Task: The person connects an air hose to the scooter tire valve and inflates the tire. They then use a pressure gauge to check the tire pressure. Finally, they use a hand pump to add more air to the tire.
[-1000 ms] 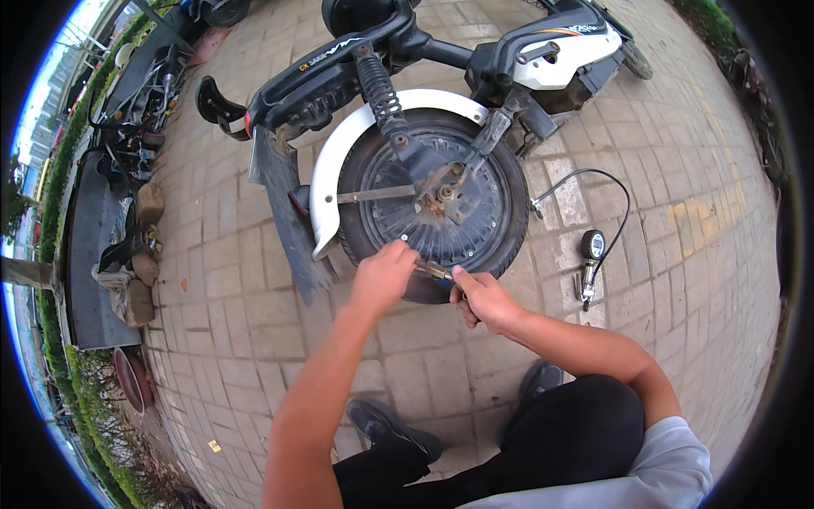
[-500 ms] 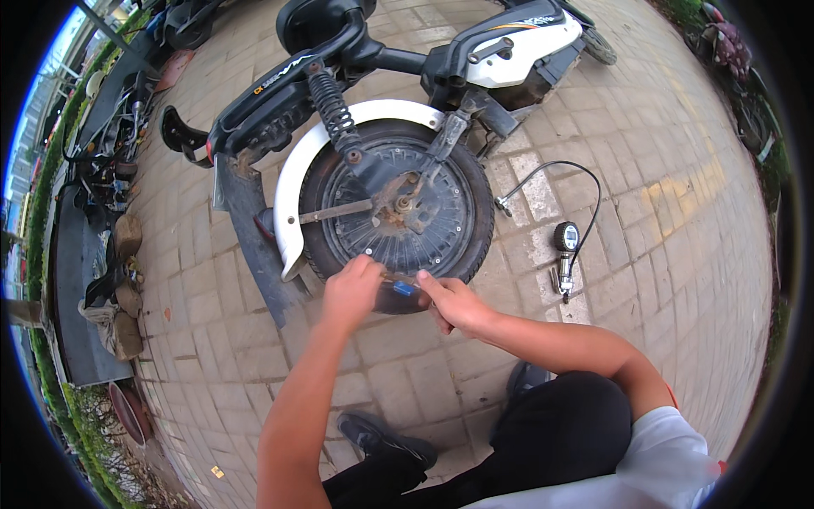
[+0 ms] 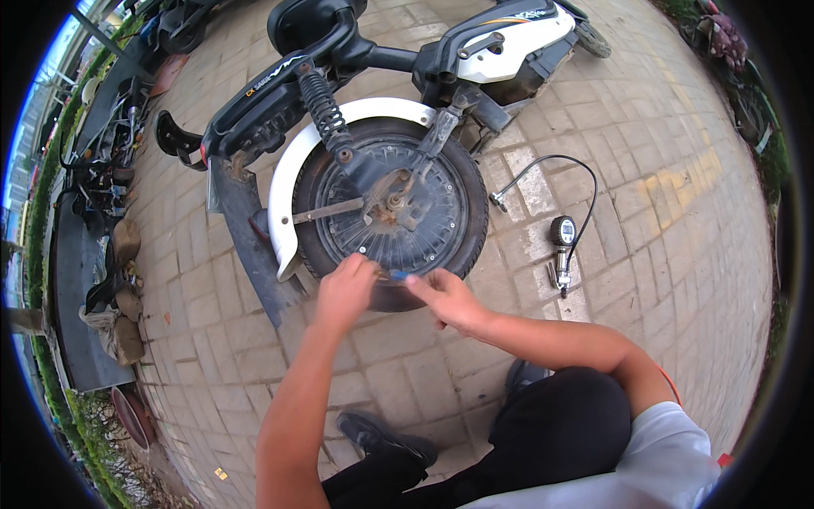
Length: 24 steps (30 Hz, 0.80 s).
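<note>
My left hand (image 3: 348,288) and my right hand (image 3: 445,297) are both closed on a small tool (image 3: 398,276) with a blue part and a metal end, too small to make out exactly. They hold it over the lower edge of the rear wheel (image 3: 390,178) of a black-and-white electric scooter (image 3: 517,55) lying on its side. A white fender (image 3: 284,212) arches around the tire, and a black shock absorber (image 3: 322,110) runs down toward the hub. Right of the wheel, a digital tire gauge (image 3: 561,233) lies on the paving with its black hose (image 3: 593,182) curving up toward the tire.
Scooter parts and stones (image 3: 123,237) line a dark slab (image 3: 80,331) at the left, beside a planter bowl (image 3: 131,411) and hedge (image 3: 47,229). Greenery and more objects (image 3: 721,42) edge the paving (image 3: 661,271) at the right. My knee and shoes are below my hands.
My view has shifted, so the scooter and gauge appear further left. My hands remain together on the small tool, which now shows its blue part and has turned slightly between my fingers.
</note>
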{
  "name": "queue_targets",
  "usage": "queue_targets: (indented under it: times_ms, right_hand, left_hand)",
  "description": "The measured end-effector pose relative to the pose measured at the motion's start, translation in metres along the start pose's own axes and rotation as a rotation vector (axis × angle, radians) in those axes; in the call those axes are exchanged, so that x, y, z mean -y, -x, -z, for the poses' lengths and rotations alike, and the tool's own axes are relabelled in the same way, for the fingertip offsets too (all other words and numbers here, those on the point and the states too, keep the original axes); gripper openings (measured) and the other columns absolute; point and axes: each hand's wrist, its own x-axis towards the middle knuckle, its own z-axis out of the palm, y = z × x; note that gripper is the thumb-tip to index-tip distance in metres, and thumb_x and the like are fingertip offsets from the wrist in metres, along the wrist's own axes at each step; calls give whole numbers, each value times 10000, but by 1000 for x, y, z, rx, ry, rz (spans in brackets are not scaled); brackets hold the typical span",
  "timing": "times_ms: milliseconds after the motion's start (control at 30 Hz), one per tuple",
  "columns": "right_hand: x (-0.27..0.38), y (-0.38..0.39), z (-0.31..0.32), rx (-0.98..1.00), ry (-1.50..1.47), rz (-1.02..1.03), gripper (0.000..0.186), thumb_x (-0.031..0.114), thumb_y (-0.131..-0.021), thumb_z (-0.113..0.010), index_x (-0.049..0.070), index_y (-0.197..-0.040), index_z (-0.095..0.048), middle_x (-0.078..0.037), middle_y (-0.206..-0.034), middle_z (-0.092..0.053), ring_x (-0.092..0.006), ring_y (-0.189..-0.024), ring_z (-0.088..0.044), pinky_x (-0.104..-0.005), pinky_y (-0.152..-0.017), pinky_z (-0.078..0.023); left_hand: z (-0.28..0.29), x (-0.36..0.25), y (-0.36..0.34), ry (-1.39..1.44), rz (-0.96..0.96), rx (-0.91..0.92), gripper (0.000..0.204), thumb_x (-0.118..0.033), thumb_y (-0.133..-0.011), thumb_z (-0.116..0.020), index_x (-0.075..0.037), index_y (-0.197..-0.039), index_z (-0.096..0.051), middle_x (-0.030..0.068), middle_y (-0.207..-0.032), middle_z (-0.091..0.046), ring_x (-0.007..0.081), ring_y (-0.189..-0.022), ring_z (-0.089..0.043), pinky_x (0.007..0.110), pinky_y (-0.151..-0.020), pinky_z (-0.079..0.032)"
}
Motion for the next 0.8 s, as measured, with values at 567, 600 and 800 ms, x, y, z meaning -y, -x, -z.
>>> queue_targets:
  times_ms: [567,600,800]
  right_hand:
    - [1,-3,2,77,-167,-210,402,352,-1011,-559,-31,-890,-583,-39,-577,-492,-135,-425,-450,-312,-405,-376]
    - [0,-3,3,88,-167,-188,384,331,-1004,-571,-34,-890,-594,-48,-578,-502,-143,-441,-471,-320,-420,-392]
    - [-11,-5,12,-83,450,422,323,260,-959,-625,-59,-909,-639,-133,-677,-612,-222,-536,-588,-394,-533,-470]
  left_hand:
    - [-3,1,-1,3,-7,-20,139,-87,-819,-716,-97,-933,-636,52,-907,-583,260,-866,-649,376,-700,-540]
    - [-2,1,-1,-5,-1,-12,140,-88,-819,-716,-97,-933,-637,52,-907,-583,260,-865,-649,376,-699,-540]
    - [0,0,-2,-4,-9,13,140,-89,-817,-718,-98,-933,-640,52,-911,-588,258,-862,-651,378,-696,-541]
